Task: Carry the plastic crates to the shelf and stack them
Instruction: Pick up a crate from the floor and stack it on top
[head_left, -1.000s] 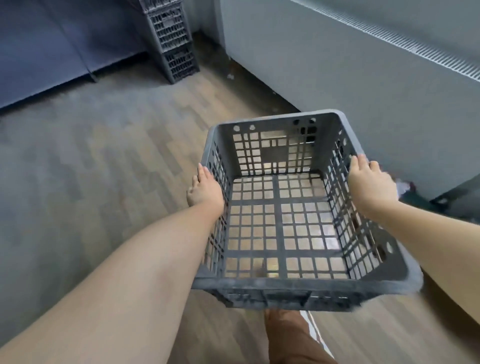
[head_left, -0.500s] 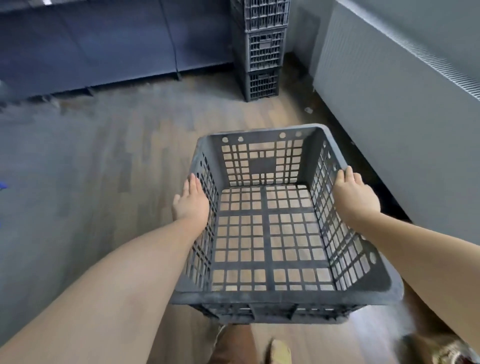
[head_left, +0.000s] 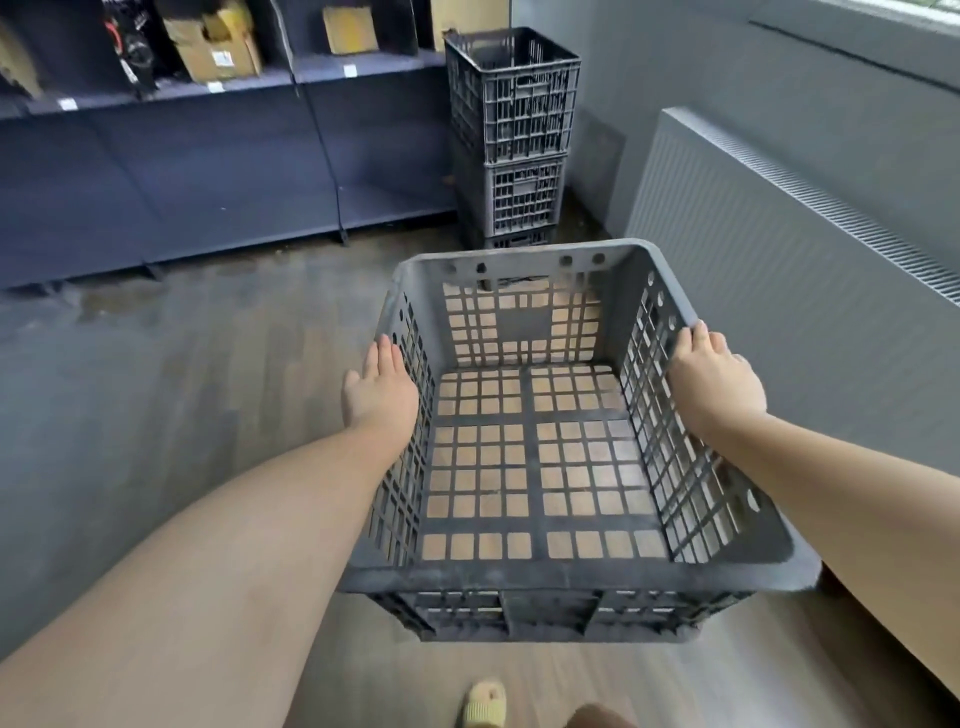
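I carry an empty dark grey lattice crate (head_left: 519, 576) in front of me, above the wooden floor. My left hand (head_left: 379, 387) lies flat against the outside of its left wall, fingers straight and pointing forward. My right hand (head_left: 714, 376) grips the right rim, thumb on the edge and fingers curled down the outside. Ahead stands a stack of three similar crates (head_left: 511, 109) on the floor, beside the right end of the dark blue shelf unit (head_left: 182, 156).
Cardboard boxes (head_left: 218, 44) sit on an upper shelf board. A grey radiator (head_left: 779, 244) runs along the wall on the right. My foot in a yellow slipper (head_left: 483, 704) shows below the crate. Open wooden floor lies between me and the stack.
The view has swung up and forward: the crate stack and shelves have come closer and more central. Both hands keep their places on the crate's sides.
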